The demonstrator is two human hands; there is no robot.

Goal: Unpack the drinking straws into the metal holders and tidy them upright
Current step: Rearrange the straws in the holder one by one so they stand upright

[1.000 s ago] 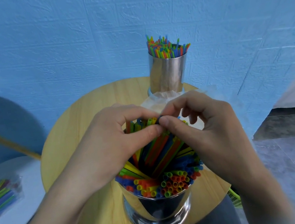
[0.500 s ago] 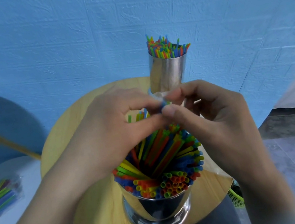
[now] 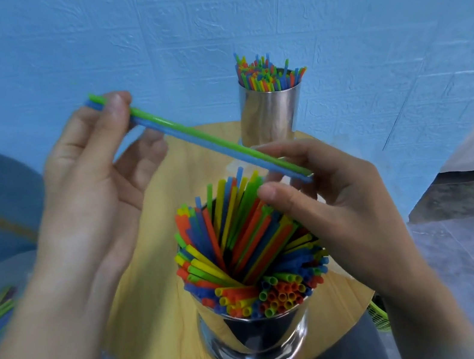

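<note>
A round wooden table [image 3: 162, 335] is being occupied by two shiny cylindrical metal holders. The near holder [image 3: 258, 343] is crammed with coloured straws [image 3: 243, 257] leaning all ways; the far holder [image 3: 271, 113] is filled upright. A green and blue straw pair [image 3: 200, 141] is being held slantwise above the near holder. Its upper end is being pinched by the left hand [image 3: 91, 186], and its lower end is being cradled in the curled fingers of the right hand [image 3: 338, 202], thumb apart.

The left grip [image 3: 92, 173], raised toward 10 o'clock with its palm turned inward, pinches one end of two straws [image 3: 189, 134] between thumb and fingertips. The right grip [image 3: 328, 204], lower at 4 o'clock, touches their other end with curled fingers, thumb apart. Bare forearms enter from 7 and 5 o'clock.
</note>
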